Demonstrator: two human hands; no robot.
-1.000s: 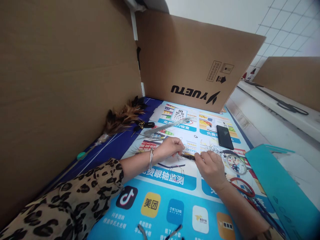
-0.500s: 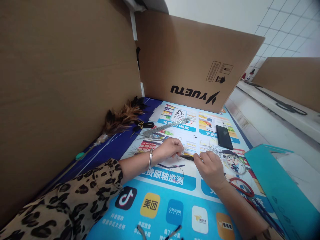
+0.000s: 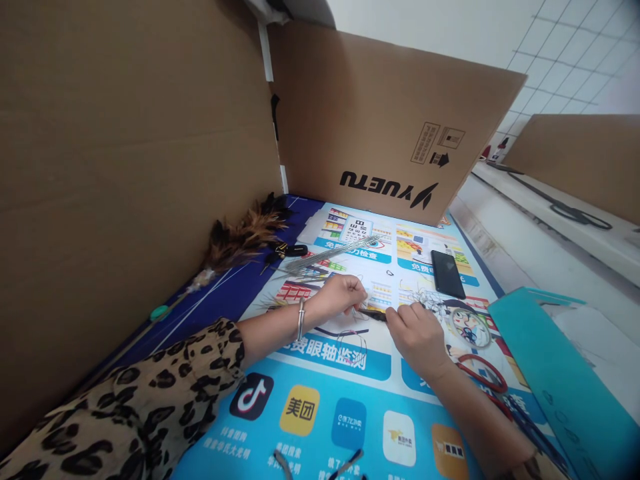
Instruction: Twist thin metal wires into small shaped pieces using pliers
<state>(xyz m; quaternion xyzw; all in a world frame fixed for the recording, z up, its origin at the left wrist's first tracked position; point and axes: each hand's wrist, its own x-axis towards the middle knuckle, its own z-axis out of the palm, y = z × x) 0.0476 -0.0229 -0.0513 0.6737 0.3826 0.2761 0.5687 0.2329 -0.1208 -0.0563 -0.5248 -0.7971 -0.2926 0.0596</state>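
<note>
Over the printed mat (image 3: 320, 407), the left hand (image 3: 340, 297) and right hand (image 3: 417, 337) meet on a thin dark strip (image 3: 373, 313) held just above the mat's middle, each hand's fingertips pressed together pinching one end (it looks light, springy and slippery, so best held at the ends).

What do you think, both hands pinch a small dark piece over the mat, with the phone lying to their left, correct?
Not quite: the head view shows the phone to their right, beyond the right hand. Both it and the left hand do pinch the dark piece over the mat.
</note>
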